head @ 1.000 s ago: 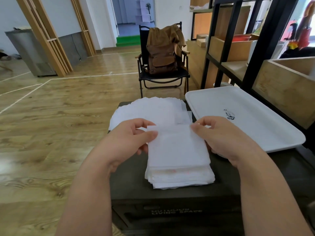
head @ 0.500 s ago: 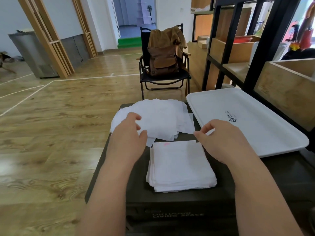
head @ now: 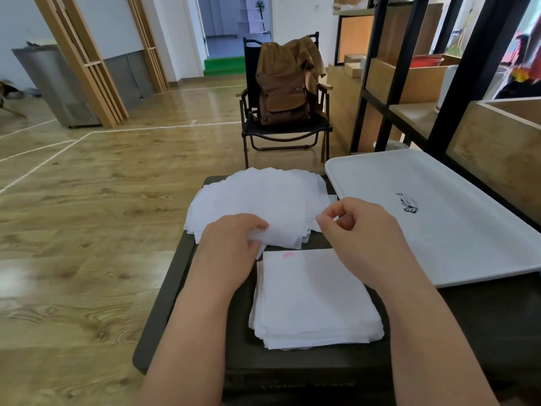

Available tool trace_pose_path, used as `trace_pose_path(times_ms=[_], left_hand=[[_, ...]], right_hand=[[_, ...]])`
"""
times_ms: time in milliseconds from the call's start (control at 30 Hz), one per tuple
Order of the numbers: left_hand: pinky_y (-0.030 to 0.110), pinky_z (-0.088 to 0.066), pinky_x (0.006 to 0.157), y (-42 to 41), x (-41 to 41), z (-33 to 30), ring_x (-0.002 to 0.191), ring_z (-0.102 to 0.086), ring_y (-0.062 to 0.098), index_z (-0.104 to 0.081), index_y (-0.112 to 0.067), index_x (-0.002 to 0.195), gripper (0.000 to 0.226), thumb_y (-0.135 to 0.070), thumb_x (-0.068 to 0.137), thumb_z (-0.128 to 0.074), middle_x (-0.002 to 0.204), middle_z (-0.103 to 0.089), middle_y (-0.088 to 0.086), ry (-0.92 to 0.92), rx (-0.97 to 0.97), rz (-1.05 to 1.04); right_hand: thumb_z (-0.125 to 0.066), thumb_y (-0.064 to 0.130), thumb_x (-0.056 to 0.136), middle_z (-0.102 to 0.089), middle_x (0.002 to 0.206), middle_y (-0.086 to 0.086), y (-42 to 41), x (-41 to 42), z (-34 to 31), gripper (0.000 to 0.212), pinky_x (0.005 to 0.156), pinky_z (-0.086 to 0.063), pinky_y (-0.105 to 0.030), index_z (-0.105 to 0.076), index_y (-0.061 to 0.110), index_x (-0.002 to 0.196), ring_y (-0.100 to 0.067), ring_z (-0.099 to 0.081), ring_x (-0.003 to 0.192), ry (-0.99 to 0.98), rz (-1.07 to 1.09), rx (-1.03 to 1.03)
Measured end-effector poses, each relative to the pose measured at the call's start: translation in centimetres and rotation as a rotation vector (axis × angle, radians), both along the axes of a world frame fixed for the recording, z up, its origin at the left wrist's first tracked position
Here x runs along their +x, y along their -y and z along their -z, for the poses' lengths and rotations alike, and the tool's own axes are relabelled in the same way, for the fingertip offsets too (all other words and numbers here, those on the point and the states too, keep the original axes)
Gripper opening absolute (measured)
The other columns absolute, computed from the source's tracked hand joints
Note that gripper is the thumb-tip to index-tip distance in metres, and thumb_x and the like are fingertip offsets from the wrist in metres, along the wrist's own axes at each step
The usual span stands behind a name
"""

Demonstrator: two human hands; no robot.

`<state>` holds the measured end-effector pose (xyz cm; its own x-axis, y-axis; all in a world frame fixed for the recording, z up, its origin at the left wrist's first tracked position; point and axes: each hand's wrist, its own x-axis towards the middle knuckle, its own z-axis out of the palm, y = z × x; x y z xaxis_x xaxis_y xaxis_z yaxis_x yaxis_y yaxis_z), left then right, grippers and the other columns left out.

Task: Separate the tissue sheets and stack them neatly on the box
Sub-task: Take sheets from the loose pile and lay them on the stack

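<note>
A dark box carries two lots of white tissue. A loose spread pile of sheets lies at its far end. A squared stack with a small pink mark near its far edge lies nearer me. My left hand rests on the near left edge of the loose pile, fingers curled over a sheet's edge. My right hand is at the pile's right edge, thumb and forefinger pinching a sheet's corner.
A white tray with a small dark logo lies right of the tissue, overhanging the box. Behind it rises a black-framed shelf with wooden bins. A folding chair holding a brown backpack stands beyond the box on the wooden floor.
One second ago both hands held a sheet over the near stack. That sheet now lies on the loose far pile, and both hands have moved forward to that pile's near edge.
</note>
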<state>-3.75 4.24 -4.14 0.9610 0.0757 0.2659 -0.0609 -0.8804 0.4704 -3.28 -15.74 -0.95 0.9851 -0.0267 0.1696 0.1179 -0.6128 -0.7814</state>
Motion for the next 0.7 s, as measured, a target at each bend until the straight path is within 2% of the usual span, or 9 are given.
trace_pose_path(times_ms=[67,133,200,300,400,500,600,700], left_hand=[[0.017,-0.032,0.098,-0.04,0.05,0.01,0.124,-0.051,0.011,-0.065,-0.027,0.126,0.041,-0.006,0.092,-0.058,0.131,-0.062,-0.009,-0.007,-0.009,0.014],[0.018,-0.032,0.101,-0.01,0.16,-0.11,0.126,-0.051,0.013,-0.063,-0.028,0.13,0.046,-0.003,0.092,-0.052,0.134,-0.061,-0.007,-0.014,0.008,-0.016],[0.02,-0.034,0.099,0.04,0.3,-0.14,0.122,-0.054,0.015,-0.066,-0.026,0.126,0.04,-0.006,0.096,-0.049,0.13,-0.064,-0.006,-0.001,0.022,-0.059],[0.015,-0.036,0.085,-0.18,0.23,-0.05,0.107,-0.06,0.012,-0.072,-0.024,0.112,0.029,-0.01,0.097,-0.051,0.115,-0.07,-0.008,0.052,0.02,-0.109],[0.013,-0.036,0.071,-0.53,0.07,0.03,0.09,-0.06,0.007,-0.074,-0.023,0.103,0.029,-0.006,0.094,-0.053,0.102,-0.072,-0.011,0.075,-0.034,-0.111],[0.004,-0.036,0.064,-0.67,0.14,0.01,0.076,-0.057,0.001,-0.074,-0.025,0.1,0.029,-0.005,0.093,-0.053,0.091,-0.069,-0.016,0.107,-0.091,-0.114],[0.003,-0.039,0.064,-0.75,-0.04,-0.09,0.08,-0.058,-0.006,-0.069,-0.029,0.107,0.029,-0.008,0.094,-0.054,0.08,-0.063,-0.021,0.127,-0.154,-0.121],[-0.003,-0.035,0.07,-0.51,-0.35,-0.27,0.09,-0.055,-0.011,-0.065,-0.03,0.114,0.03,-0.01,0.096,-0.054,0.084,-0.061,-0.023,0.146,-0.214,-0.075]], right_hand=[[-0.061,0.037,0.089,-0.057,0.062,0.012,-0.04,0.31,0.12,0.013,0.047,-0.037,-0.009,-0.062,0.03,0.077,0.007,-0.052,0.061,0.016,-0.003,0.033],[-0.062,0.035,0.089,-0.056,0.06,0.012,-0.09,0.48,0.2,0.014,0.051,-0.037,-0.003,-0.063,0.029,0.077,0.01,-0.051,0.06,0.029,-0.001,0.059],[-0.062,0.034,0.089,-0.056,0.061,0.013,-0.14,0.54,0.28,0.014,0.051,-0.036,-0.001,-0.063,0.029,0.076,0.011,-0.051,0.061,0.035,0.004,0.068],[-0.061,0.034,0.089,-0.057,0.062,0.014,-0.24,0.54,0.32,0.013,0.052,-0.036,-0.001,-0.063,0.029,0.077,0.012,-0.051,0.062,0.038,0.003,0.059],[-0.06,0.034,0.089,-0.058,0.063,0.014,-0.28,0.4,0.36,0.012,0.053,-0.036,-0.002,-0.064,0.029,0.079,0.012,-0.051,0.063,0.029,-0.01,0.063],[-0.06,0.035,0.089,-0.059,0.065,0.014,-0.35,0.28,0.33,0.011,0.049,-0.038,-0.007,-0.064,0.03,0.08,0.008,-0.053,0.061,0.017,-0.016,0.067],[-0.06,0.036,0.09,-0.059,0.065,0.015,-0.38,0.23,0.27,0.011,0.048,-0.031,-0.012,-0.064,0.031,0.08,0.002,-0.053,0.061,0.007,-0.011,0.057],[-0.059,0.037,0.089,-0.059,0.064,0.016,-0.31,0.27,0.28,0.012,0.047,-0.031,-0.011,-0.063,0.032,0.079,0.004,-0.053,0.06,0.0,-0.012,0.067]])
